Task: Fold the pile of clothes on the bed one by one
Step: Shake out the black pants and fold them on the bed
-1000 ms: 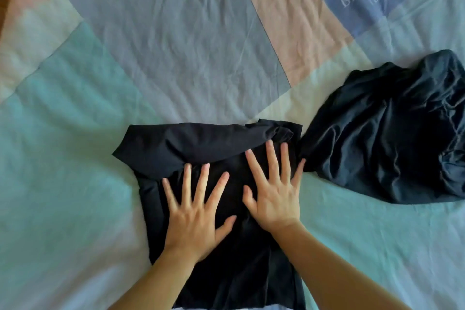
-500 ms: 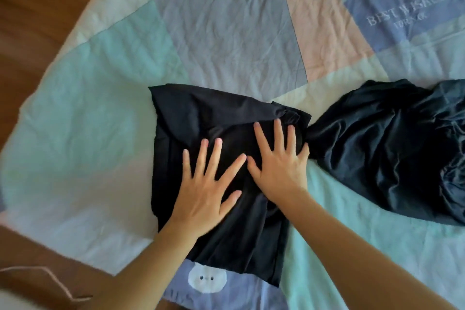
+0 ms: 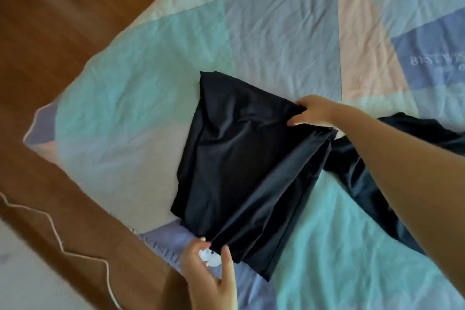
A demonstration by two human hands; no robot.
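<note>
The half-folded black smooth garment (image 3: 249,166) lies on the patchwork bed cover (image 3: 141,98), its long axis running from near to far. The right hand (image 3: 312,112) pinches its far right corner, and the left hand (image 3: 210,274) pinches its near edge. A crumpled dark garment (image 3: 364,178) waits to the right.

Open bedspread (image 3: 281,33): upper centre and upper right of the frame, flat.
Left of black garment (image 3: 251,158): bare bedspread out to the bed's edge.
Blocked: dark crumpled clothes (image 3: 357,173) at right, partly under the right forearm.
Lower right: bare bedspread.
</note>
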